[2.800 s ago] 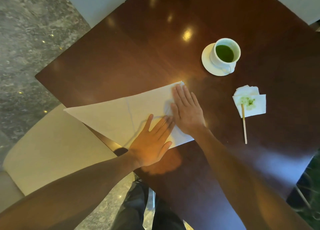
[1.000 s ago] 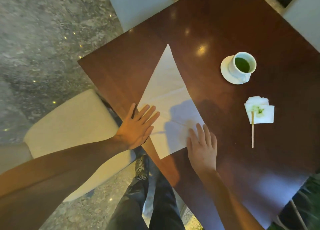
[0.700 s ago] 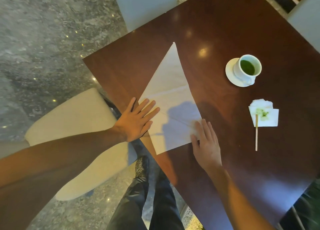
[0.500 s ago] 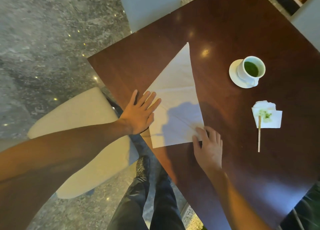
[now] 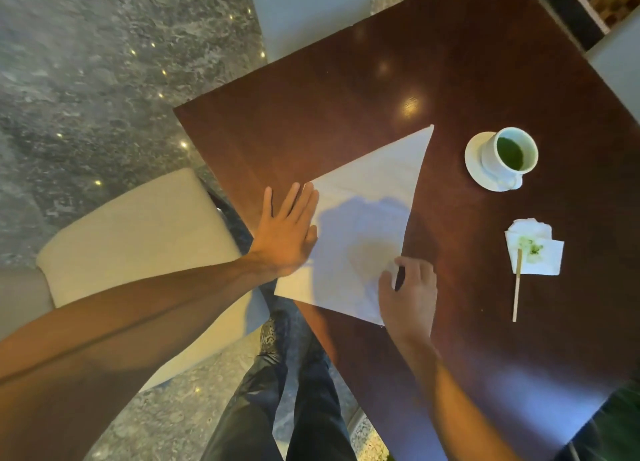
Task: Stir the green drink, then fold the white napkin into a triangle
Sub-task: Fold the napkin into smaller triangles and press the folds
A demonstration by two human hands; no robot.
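Folding's the step now: left hand (image 5: 285, 233) lies flat, fingers spread, on the white napkin (image 5: 367, 225) by the table's (image 5: 311, 107) near-left edge; right hand (image 5: 408, 294) pinches its near corner, to lift next; green drink (image 5: 509, 152) far right

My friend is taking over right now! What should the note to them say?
Left hand: flat, open, pressing the white napkin's left edge.
Right hand: fingers curled at the napkin's near right edge; whether they pinch it is unclear.
Green drink sits in its cup on the saucer; the stir stick lies on a stained tissue.
Done: stirring, apparently; napkin is a triangle.
Left: flatten, release.
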